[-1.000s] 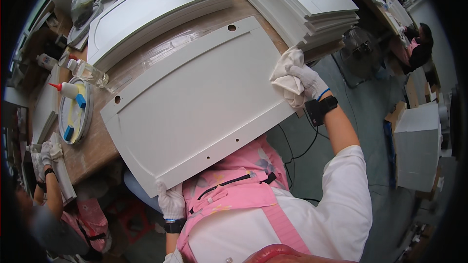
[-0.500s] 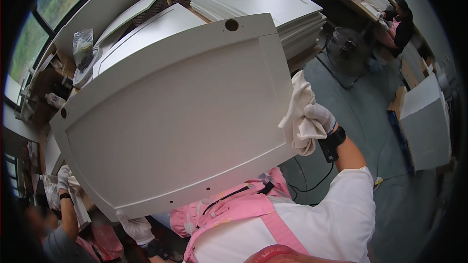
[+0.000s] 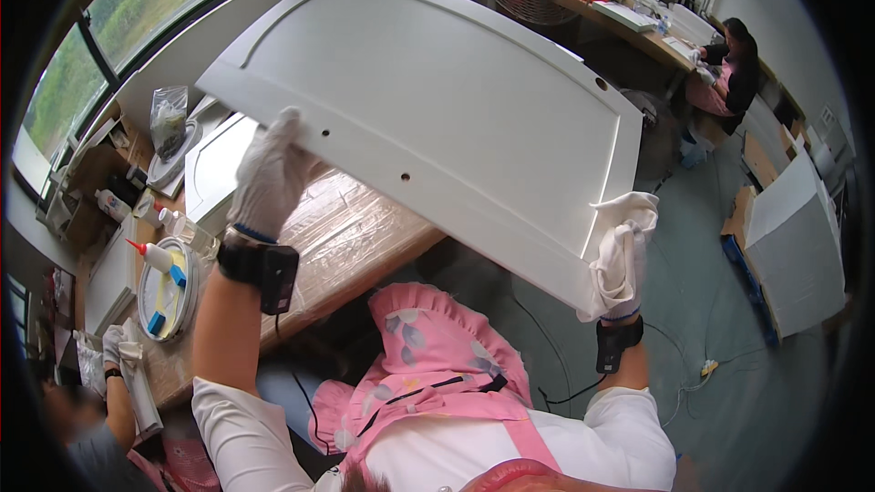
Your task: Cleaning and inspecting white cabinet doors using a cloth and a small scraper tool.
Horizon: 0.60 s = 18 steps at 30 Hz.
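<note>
A large white panel (image 3: 428,91) with a recessed, arched middle and small round holes is held up in front of me, tilted over the workbench. My gloved left hand (image 3: 266,178) is closed on its near edge, towards the left end. At the panel's near right corner, my gloved right hand (image 3: 631,299) is closed on a crumpled white cloth (image 3: 622,235) and the panel edge together. The cloth hides most of the right fingers. The left fingers beneath the panel are out of sight.
The workbench (image 3: 351,237) wears clear plastic film. To its left are a round tray (image 3: 189,296), a red-tipped glue bottle (image 3: 153,256) and a plastic bag (image 3: 169,123). A co-worker (image 3: 118,392) is at lower left, another person (image 3: 725,73) at far right. Cables (image 3: 679,392) lie on the floor.
The panel has swung up and away from me, its left end rising, with both hands still on it. The film-covered bench and glue bottle have come into sight; the panel stack is now hidden.
</note>
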Each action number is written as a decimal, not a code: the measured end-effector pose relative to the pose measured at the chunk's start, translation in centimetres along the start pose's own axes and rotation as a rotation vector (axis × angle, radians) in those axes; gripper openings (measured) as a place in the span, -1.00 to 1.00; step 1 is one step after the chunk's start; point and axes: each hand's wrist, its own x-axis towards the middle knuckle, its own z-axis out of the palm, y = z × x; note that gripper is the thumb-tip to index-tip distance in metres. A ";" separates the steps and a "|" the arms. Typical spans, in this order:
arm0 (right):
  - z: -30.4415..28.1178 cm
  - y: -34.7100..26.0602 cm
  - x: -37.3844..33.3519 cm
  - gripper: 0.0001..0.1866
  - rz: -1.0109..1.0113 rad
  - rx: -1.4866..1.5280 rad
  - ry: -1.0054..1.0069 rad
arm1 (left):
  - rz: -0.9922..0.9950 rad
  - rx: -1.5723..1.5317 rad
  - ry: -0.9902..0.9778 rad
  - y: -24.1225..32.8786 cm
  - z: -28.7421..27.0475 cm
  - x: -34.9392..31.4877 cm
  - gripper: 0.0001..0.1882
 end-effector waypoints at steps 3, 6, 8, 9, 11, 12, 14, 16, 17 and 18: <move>5.0 0.2 3.1 -0.64 -0.128 -0.138 -0.003 | -0.101 0.076 -0.027 -4.1 3.9 4.0 -0.64; 8.8 0.2 7.5 -0.57 -0.235 -0.264 -0.071 | -0.170 0.044 -0.090 -7.0 4.8 7.6 -0.40; 9.0 -0.3 11.1 -0.53 -0.240 -0.182 -0.153 | -0.239 0.029 -0.079 -8.6 7.7 8.5 -0.33; 9.5 -0.6 12.1 -0.53 -0.233 -0.191 -0.172 | -0.267 0.023 -0.102 -9.2 8.5 9.0 -0.32; 10.5 -1.5 13.5 -0.53 -0.327 -0.376 -0.199 | -0.288 0.030 -0.149 -10.3 9.9 10.0 -0.37; 10.3 -1.9 14.5 -0.53 -0.330 -0.383 -0.204 | -0.283 0.024 -0.149 -11.2 10.0 10.8 -0.37; 9.6 -2.1 17.8 -0.53 -0.423 -0.534 -0.262 | -0.330 -0.070 -0.143 -12.8 9.4 12.4 -0.47; 9.4 -1.6 20.9 -0.55 -0.414 -0.511 -0.315 | -0.330 -0.084 -0.139 -15.1 7.5 14.6 -0.56; 10.3 -0.7 22.5 -0.56 -0.398 -0.474 -0.390 | -0.056 0.401 -0.291 -16.5 4.6 16.0 -0.56; 10.7 0.5 24.1 -0.56 -0.387 -0.463 -0.417 | 0.218 0.890 -0.426 -16.8 2.7 17.0 -0.55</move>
